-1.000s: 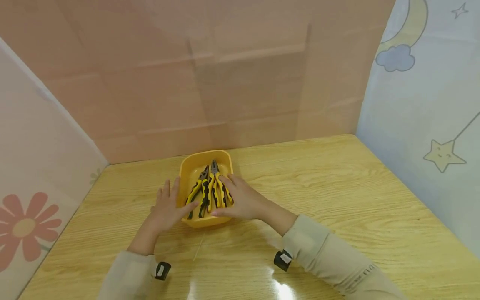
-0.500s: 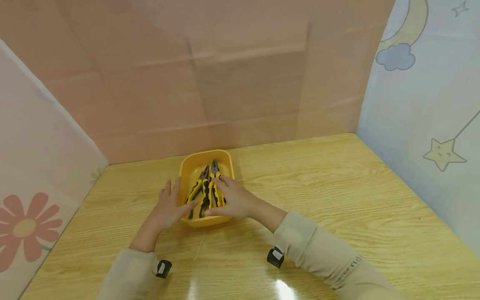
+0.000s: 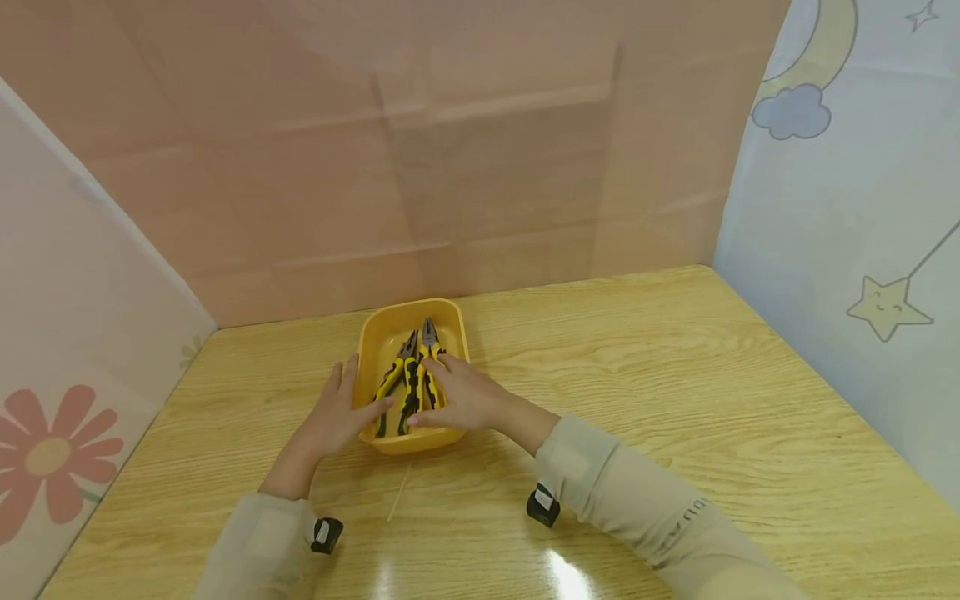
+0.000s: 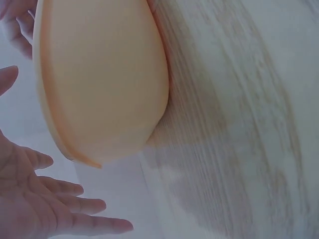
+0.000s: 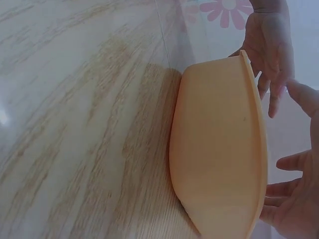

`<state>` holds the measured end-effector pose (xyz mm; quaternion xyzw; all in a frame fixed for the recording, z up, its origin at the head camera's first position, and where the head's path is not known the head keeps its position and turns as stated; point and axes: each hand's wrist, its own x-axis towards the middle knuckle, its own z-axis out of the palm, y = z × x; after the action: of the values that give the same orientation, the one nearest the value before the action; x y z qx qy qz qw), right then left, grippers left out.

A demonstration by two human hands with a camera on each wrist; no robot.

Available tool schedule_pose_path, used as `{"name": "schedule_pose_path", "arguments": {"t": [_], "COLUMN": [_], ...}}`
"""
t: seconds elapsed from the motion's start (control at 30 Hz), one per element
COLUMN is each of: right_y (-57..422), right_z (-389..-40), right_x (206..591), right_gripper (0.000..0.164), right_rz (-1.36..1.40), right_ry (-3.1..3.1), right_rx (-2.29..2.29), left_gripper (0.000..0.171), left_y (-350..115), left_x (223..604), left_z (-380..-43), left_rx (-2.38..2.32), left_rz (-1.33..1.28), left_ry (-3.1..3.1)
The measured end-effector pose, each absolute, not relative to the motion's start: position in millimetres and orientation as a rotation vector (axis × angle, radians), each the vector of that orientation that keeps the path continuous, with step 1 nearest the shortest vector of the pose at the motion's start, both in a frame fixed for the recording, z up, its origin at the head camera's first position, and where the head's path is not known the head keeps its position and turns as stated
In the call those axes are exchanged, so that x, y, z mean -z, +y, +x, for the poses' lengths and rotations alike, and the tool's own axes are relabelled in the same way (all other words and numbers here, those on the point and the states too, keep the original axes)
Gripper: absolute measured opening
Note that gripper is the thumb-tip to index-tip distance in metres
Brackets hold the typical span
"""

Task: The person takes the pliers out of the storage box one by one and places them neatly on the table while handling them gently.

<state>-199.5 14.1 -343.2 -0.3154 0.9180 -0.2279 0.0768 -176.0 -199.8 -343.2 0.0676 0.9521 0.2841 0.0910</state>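
Right hand (image 3: 467,398) has shifted slightly leftward over pliers (image 3: 410,379) in the yellow tray (image 3: 408,445); left hand (image 3: 332,422) beside it; both hands' fingers spread.

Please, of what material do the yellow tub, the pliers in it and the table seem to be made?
The tub: probably plastic, smooth and rather matt; its rounded rim looks moulded.
The pliers: heads likely steel, being dull grey; yellow-and-black handles perhaps plastic or rubber, which their look leaves open.
The table: wood or wood-look laminate, glossy, since light reflects over its grain.
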Motion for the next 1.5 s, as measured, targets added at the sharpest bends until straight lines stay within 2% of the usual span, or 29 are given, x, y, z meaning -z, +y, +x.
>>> {"name": "schedule_pose_path", "arguments": {"t": [0.6, 0.97, 1.5], "right_y": [-5, -17, -31], "right_z": [-210, -211, -213], "right_x": [352, 356, 359], "right_gripper": [0.075, 0.074, 0.073], "right_rz": [-0.898, -0.795, -0.629], "right_ry": [2.865, 2.884, 2.864], "right_rx": [0.248, 0.206, 0.096], "left_gripper": [0.089, 0.083, 0.083], "left_y": [-202, -201, -200], "left_x": [348, 356, 359], "left_z": [-188, -194, -201], "left_rx": [-0.916, -1.043, -1.124], "left_rz": [0.204, 0.219, 0.135], "left_ry": [2.797, 2.79, 2.761]}}
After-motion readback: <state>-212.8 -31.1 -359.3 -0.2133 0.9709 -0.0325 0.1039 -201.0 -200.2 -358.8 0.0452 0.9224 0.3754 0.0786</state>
